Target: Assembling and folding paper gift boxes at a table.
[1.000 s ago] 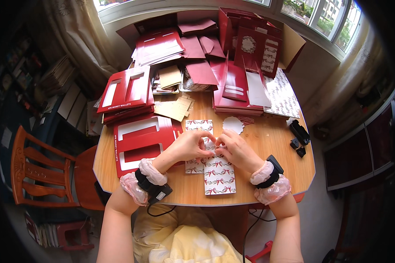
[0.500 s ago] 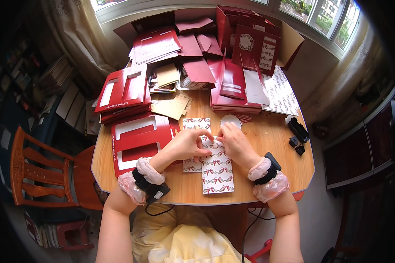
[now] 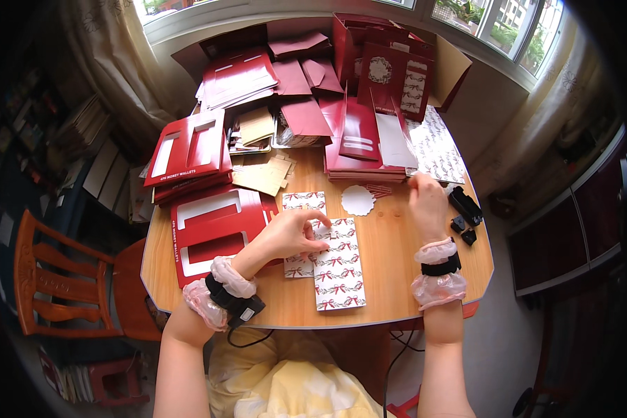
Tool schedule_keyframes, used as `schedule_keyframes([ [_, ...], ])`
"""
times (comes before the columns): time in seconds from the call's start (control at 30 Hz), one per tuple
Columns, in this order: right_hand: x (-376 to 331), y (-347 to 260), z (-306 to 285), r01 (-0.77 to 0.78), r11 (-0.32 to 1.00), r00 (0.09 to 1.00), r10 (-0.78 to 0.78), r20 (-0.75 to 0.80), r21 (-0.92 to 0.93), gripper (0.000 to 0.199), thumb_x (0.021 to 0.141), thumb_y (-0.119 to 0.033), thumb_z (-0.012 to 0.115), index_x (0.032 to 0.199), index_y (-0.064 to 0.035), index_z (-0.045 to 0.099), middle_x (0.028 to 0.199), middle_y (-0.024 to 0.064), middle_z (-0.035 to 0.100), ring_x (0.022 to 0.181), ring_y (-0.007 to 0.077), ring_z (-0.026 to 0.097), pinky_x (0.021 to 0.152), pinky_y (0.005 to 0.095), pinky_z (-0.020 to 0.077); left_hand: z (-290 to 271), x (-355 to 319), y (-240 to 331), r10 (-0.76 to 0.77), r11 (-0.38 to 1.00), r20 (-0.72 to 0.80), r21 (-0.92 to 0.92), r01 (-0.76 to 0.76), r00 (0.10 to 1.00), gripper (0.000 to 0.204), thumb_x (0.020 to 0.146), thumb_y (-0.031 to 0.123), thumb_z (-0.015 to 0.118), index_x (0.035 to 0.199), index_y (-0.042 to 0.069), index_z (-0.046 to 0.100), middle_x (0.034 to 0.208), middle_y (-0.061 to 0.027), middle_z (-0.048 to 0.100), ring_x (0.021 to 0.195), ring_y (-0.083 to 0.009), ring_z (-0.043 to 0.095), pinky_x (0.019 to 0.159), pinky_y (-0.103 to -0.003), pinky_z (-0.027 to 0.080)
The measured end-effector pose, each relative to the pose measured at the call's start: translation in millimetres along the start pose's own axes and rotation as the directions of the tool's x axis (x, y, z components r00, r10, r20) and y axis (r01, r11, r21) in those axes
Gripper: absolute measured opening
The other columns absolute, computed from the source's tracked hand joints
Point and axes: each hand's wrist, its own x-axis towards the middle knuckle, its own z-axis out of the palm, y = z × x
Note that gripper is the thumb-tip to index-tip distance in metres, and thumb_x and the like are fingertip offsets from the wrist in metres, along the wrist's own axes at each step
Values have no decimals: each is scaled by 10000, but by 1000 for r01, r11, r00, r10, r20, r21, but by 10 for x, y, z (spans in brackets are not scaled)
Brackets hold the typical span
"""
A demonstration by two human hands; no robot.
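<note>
A white money wallet (image 3: 339,282) printed with bows and garlands lies at the table's front. My left hand (image 3: 292,235) rests over its upper left part, thumb and forefinger curved and apart. Partly beneath it lies a second patterned wallet (image 3: 301,200). My right hand (image 3: 427,203) is raised to the right, beside the stacked red cards; its fingertips are pinched together, and I cannot make out what is between them. Between the hands and the stack lie a white scalloped paper label (image 3: 357,200) and thin red strips (image 3: 381,189).
Red window-cut card sleeves (image 3: 212,221) lie at the left, with a stack (image 3: 188,150) behind. Red folders (image 3: 362,150), an upright red box (image 3: 390,76) and a patterned sheet (image 3: 435,150) fill the back. Black small devices (image 3: 465,205) sit at the right edge. A wooden chair (image 3: 63,279) stands left.
My right hand has left the patterned wallet and moved right and away from me, uncovering the scalloped label. My left hand stays over the wallet.
</note>
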Motion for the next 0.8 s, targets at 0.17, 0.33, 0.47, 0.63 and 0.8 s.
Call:
schedule_keyframes([
  [0.17, 35, -241, 149, 243, 930, 960, -271, 66, 277, 98, 824, -21, 687, 912, -26, 643, 948, 119, 655, 979, 307, 628, 855, 403, 507, 10, -15, -69, 126, 989, -40, 82, -122, 991, 372, 820, 173, 813, 1154, 87, 675, 662, -21, 667, 553, -102, 661, 543, -275, 487],
  [0.33, -3, -214, 295, 208, 942, 964, -243, 108, 263, 195, 815, -46, 719, 1005, -3, 705, 998, 124, 632, 1004, 310, 600, 933, 389, 498, 44, -5, -70, 297, 932, -72, 241, -272, 952, 373, 810, 160, 808, 1145, 91, 660, 656, -15, 651, 583, -127, 629, 583, -286, 486],
  [0.47, -12, -219, 308, 157, 960, 970, -194, 148, 233, 146, 819, -48, 718, 959, -6, 705, 994, 120, 628, 1023, 301, 592, 925, 390, 497, 50, -2, -46, 410, 880, -34, 276, -386, 911, 386, 825, 119, 772, 1178, 92, 619, 810, -30, 643, 651, -136, 613, 620, -290, 504],
  [0.63, -12, -221, 312, 134, 958, 975, -174, 140, 253, 100, 819, -46, 718, 908, -20, 683, 971, 108, 618, 1012, 303, 588, 899, 399, 500, 103, 2, -17, 484, 860, -30, 204, -468, 875, 369, 839, 43, 723, 1182, 77, 590, 948, -47, 599, 708, -134, 602, 657, -282, 534],
  [0.8, -11, -251, 288, 113, 958, 980, -151, 129, 265, 123, 804, -47, 732, 872, -28, 632, 944, 96, 620, 978, 306, 595, 855, 410, 504, 98, -18, -7, 447, 888, 65, 87, -451, 892, 286, 859, 3, 691, 1128, 62, 613, 967, -38, 590, 728, -109, 593, 677, -259, 536],
])
